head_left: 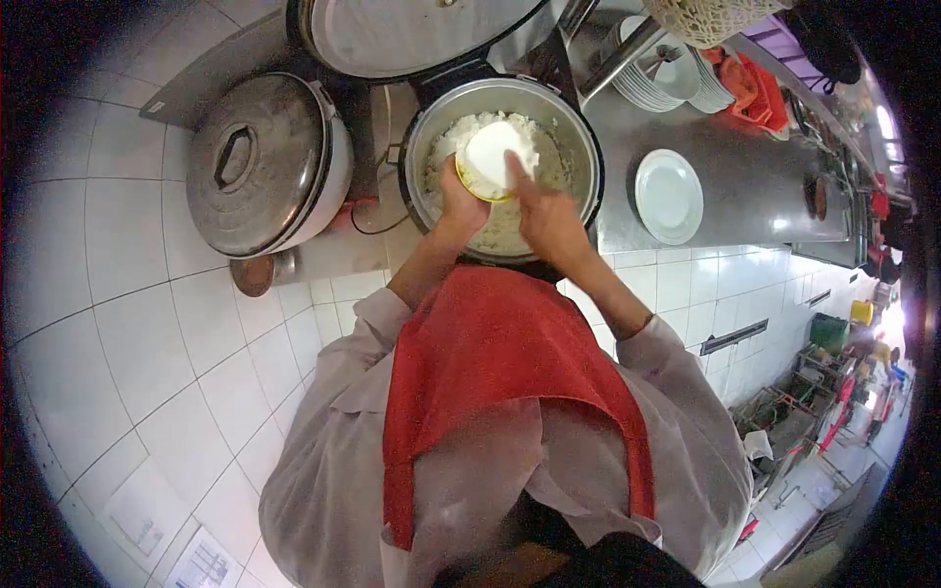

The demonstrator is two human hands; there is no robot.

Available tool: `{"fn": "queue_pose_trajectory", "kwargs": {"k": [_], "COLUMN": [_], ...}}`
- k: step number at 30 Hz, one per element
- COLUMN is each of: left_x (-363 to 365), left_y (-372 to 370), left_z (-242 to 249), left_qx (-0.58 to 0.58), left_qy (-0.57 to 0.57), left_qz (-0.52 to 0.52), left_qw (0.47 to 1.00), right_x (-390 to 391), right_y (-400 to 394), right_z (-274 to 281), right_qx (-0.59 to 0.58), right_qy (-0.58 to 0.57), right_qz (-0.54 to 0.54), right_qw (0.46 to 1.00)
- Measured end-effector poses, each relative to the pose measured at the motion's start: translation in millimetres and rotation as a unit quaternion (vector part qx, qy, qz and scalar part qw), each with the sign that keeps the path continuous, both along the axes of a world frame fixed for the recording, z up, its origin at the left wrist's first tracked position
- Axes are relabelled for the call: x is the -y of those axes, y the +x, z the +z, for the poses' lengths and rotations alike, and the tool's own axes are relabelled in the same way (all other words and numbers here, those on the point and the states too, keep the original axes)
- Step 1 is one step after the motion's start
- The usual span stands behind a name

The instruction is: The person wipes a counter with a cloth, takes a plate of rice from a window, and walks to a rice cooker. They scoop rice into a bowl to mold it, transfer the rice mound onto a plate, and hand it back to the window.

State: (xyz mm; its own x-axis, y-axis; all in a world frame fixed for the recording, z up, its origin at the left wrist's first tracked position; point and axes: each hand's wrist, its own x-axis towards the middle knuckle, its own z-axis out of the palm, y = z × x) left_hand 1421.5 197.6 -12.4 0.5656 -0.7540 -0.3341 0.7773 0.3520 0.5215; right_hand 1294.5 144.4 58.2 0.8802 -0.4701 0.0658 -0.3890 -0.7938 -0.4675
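Note:
Over an open rice cooker (586,157), my left hand (465,204) is closed around a small yellow-rimmed bowl (480,191), tilted and partly covered. My right hand (552,227) grips a white rice paddle (493,149), its index finger stretched along the handle. The broad paddle blade lies across the bowl's mouth and hides most of what is inside; some white rice shows at the bowl's edge. Cooked rice (545,169) also covers the bottom of the cooker and heaps up behind the paddle.
A large lidded pot (260,171) stands at the left. The cooker's raised lid (412,34) is behind. On the steel counter (765,186) at the right lie a white plate (668,196), stacked plates (642,83) and a red basket (760,93). A woven basket (711,18) hangs above.

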Motion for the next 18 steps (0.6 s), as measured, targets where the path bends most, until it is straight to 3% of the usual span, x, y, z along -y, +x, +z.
{"fn": "queue_pose_trajectory", "kwargs": {"k": [6, 8, 9, 11, 12, 18], "left_x": [-4.2, -3.4, -3.6, -2.5, -1.6, -4.8], "left_y": [4.1, 6.7, 6.9, 5.3, 4.5, -3.9], "left_z": [-21.3, -10.8, -7.2, -7.7, -7.9, 12.0], "left_qx": [-0.067, -0.084, -0.1, -0.104, -0.108, 0.01], "left_qy": [-0.034, -0.014, 0.006, 0.024, 0.04, 0.063], "left_qz": [0.005, -0.011, -0.029, -0.03, -0.029, 0.003], "left_qw": [0.997, 0.996, 0.995, 0.994, 0.993, 0.998], "right_x": [56.1, 51.3, 44.0, 24.4, 12.9, -18.5], "right_y": [-23.2, -20.6, -18.3, -9.6, -7.8, -2.5], "right_z": [-19.1, 2.5, 3.6, 5.8, 1.3, 2.3], "right_qx": [-0.017, 0.091, 0.091, 0.157, 0.158, 0.007], "right_qy": [0.021, 0.074, 0.074, 0.023, 0.022, 0.091], "right_qz": [-0.071, -0.091, -0.091, 0.052, 0.05, 0.025], "right_qw": [0.997, 0.989, 0.989, 0.986, 0.986, 0.996]}}
